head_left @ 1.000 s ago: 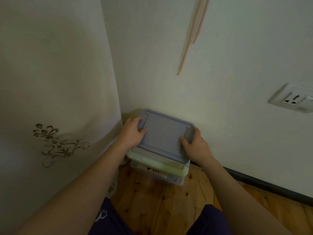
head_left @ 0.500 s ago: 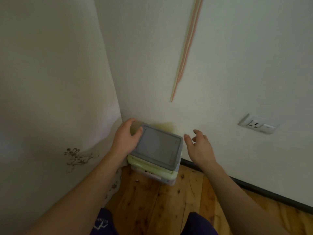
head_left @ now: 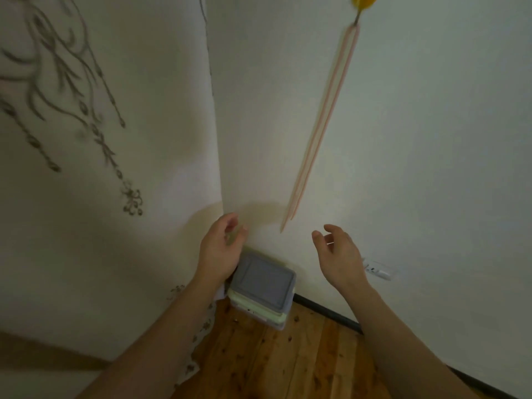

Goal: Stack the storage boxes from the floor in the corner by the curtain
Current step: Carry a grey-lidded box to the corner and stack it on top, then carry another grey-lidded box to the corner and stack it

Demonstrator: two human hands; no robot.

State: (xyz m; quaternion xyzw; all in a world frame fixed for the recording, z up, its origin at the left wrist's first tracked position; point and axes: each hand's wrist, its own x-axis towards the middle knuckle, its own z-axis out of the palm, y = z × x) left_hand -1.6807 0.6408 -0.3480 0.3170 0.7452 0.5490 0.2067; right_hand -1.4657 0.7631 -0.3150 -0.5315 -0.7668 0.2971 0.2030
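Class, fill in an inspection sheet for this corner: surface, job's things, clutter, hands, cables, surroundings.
Surface: wooden floor, knotty planks.
Job's things: grey-lidded box stacked on green-lidded box, in the corner by the curtain.
Clutter: nothing seen.
Hands: left hand and right hand both relaxed, holding nothing, lifted off the stack.
Cables: pink cords hanging down the wall.
Surroundings: wall socket, dark skirting board.
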